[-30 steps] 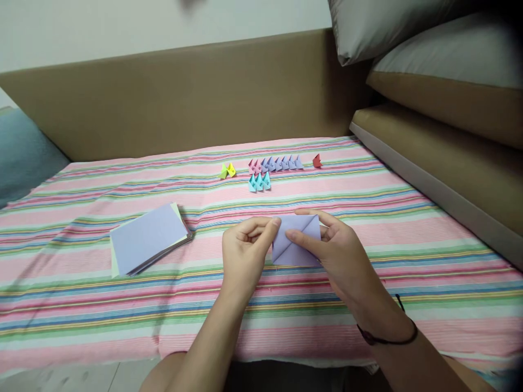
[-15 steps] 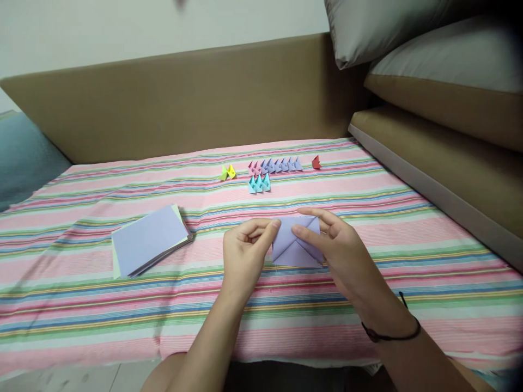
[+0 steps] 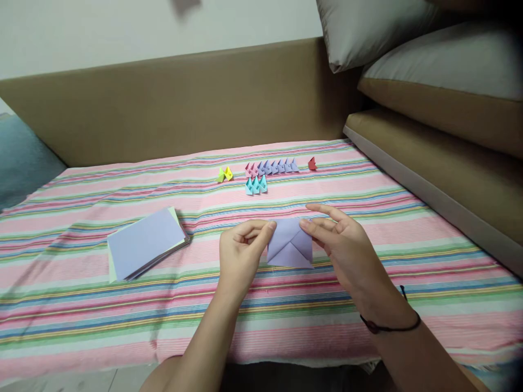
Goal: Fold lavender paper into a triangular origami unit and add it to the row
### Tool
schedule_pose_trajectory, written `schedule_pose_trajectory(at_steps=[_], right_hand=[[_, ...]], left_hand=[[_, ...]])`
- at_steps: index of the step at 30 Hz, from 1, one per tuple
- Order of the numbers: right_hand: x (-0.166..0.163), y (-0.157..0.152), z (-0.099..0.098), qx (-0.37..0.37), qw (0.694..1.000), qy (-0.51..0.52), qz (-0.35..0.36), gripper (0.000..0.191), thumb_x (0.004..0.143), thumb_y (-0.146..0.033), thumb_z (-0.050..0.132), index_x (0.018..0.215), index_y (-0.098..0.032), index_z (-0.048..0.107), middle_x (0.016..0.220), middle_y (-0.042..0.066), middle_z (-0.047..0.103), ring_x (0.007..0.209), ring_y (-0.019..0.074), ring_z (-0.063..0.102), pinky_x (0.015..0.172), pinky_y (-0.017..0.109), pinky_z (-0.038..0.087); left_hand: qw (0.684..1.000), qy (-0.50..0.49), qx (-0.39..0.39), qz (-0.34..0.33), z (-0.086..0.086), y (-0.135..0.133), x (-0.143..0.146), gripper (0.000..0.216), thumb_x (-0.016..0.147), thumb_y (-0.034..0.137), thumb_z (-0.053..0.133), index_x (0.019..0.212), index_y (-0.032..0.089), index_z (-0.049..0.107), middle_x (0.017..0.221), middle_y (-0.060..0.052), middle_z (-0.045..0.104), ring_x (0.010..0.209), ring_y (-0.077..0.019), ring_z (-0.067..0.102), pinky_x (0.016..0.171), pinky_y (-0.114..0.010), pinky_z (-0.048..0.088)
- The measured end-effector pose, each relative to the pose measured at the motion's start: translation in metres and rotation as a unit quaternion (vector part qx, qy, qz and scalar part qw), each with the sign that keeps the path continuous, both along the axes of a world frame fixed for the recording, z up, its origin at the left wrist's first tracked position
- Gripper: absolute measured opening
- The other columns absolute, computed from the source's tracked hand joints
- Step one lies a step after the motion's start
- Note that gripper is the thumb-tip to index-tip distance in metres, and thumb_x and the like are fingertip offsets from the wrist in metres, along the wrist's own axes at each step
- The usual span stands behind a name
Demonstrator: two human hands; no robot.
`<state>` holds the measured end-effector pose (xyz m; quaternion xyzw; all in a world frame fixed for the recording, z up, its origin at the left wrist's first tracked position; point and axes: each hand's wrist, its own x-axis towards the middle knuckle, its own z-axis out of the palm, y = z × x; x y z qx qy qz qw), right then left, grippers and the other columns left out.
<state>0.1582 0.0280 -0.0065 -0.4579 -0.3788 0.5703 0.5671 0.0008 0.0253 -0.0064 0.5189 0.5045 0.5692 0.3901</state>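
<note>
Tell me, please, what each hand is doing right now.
Left hand: closed, pinching the purple paper by its upper left corner.
Right hand: holding the same paper near its upper right corner, index finger extended.

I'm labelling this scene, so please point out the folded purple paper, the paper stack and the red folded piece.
Folded purple paper (image 3: pixel 289 245): head view, on its creased middle.
Paper stack (image 3: pixel 147 243): head view, middle of its top face.
Red folded piece (image 3: pixel 312 164): head view, on its middle.
</note>
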Motion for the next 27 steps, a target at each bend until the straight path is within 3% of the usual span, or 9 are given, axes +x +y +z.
schedule_pose_trajectory(at_steps=[5,8,15,24,27], right_hand=[[0.0,0.001,0.0,0.005,1.0,0.002,-0.005,0.043,0.068,-0.033,0.076,0.106,-0.022,0.059,0.083,0.001,0.069,0.08,0.0161,0.064,0.073,0.028,0.049],[0.006,0.003,0.002,0.055,0.997,-0.055,0.0,0.035,0.069,-0.032,0.075,0.101,-0.024,0.061,0.088,0.002,0.069,0.082,0.0174,0.064,0.076,0.031,0.05],[0.023,0.006,0.006,0.14,0.973,-0.162,0.085,0.012,0.073,-0.03,0.071,0.079,-0.022,0.064,0.091,0.004,0.065,0.081,0.0191,0.064,0.071,0.033,0.052],[0.032,0.006,0.006,0.142,0.952,-0.222,0.154,0.01,0.075,-0.03,0.068,0.072,-0.021,0.064,0.094,0.005,0.062,0.082,0.0193,0.061,0.07,0.032,0.054],[0.032,0.008,0.004,0.12,0.959,-0.213,0.139,0.011,0.074,-0.031,0.069,0.076,-0.022,0.064,0.096,0.004,0.063,0.082,0.0191,0.062,0.072,0.033,0.053]], left_hand=[[1.0,-0.005,-0.005,0.002,-0.001,0.001,-0.001,0.019,0.071,0.033,0.071,0.068,0.014,0.071,0.06,-0.001,0.066,0.056,-0.0119,0.056,0.054,-0.022,0.044],[1.0,-0.007,-0.004,0.006,-0.001,0.002,-0.004,0.019,0.07,0.033,0.072,0.068,0.015,0.072,0.062,-0.002,0.067,0.059,-0.013,0.058,0.056,-0.023,0.045],[0.999,0.031,0.011,-0.015,0.004,0.003,-0.012,0.018,0.071,0.031,0.072,0.066,0.014,0.071,0.056,-0.001,0.063,0.054,-0.0113,0.053,0.052,-0.022,0.042],[0.99,0.109,0.038,-0.08,0.009,0.001,-0.018,0.014,0.073,0.029,0.07,0.068,0.016,0.073,0.061,-0.003,0.067,0.057,-0.014,0.059,0.053,-0.022,0.045],[0.994,0.09,0.026,-0.058,0.009,0.002,-0.016,0.016,0.072,0.03,0.071,0.067,0.015,0.072,0.061,-0.003,0.066,0.057,-0.0138,0.058,0.053,-0.022,0.045]])
